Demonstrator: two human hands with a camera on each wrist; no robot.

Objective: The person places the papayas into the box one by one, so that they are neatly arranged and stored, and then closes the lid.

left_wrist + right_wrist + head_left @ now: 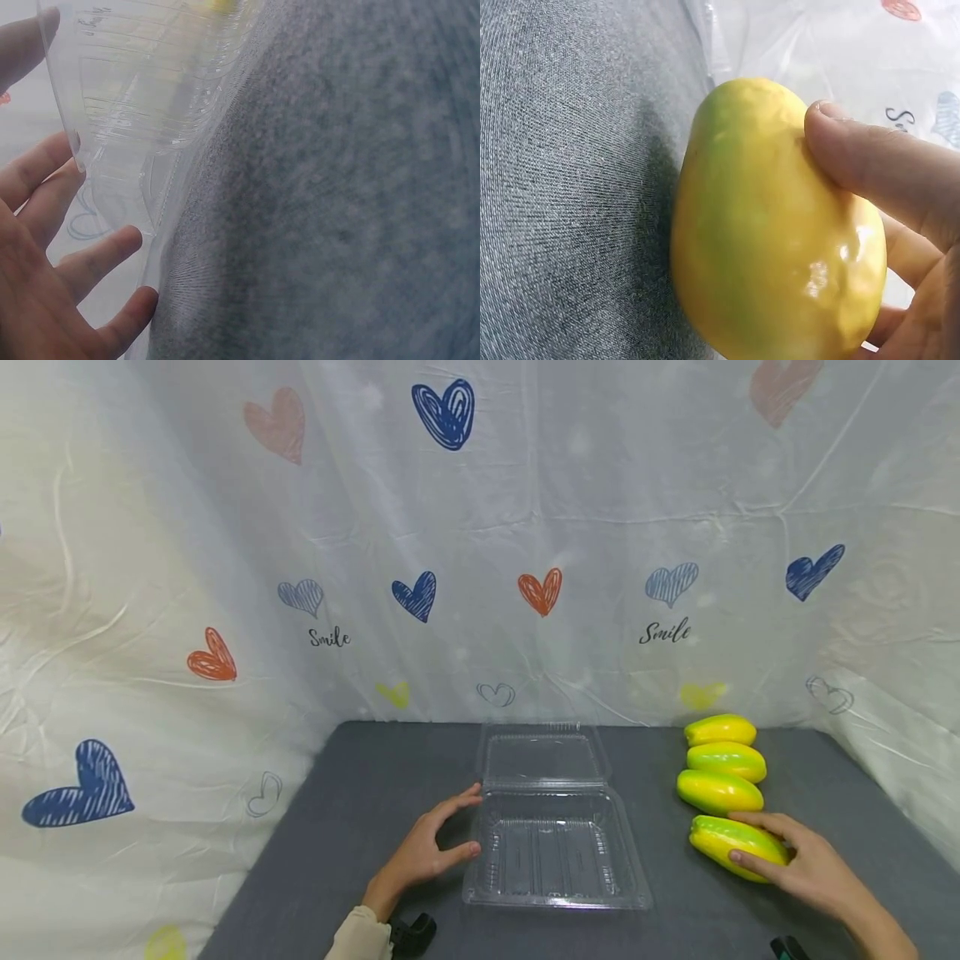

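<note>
- Head view: the right hand [804, 866] grips the nearest yellow-green fruit [726, 841], right of a clear container [557, 899] on the worktop [375, 793]; three similar fruits [726, 762] lie beyond.
- Left wrist view: the left hand [41, 296] has fingers spread at the container's edge; pushing might slide such light plastic.
- Right wrist view: thumb and fingers hold the fruit, whose smooth skin could slip under loose pressure.

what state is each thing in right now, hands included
box, open, empty
lid, folded back, away from the person
near fruit, lying on its side, gripped
other three fruits, on their sides in a row
left hand, fingers spread at the box's left edge
right hand, gripping near fruit
curtain, hanging, creased
</note>
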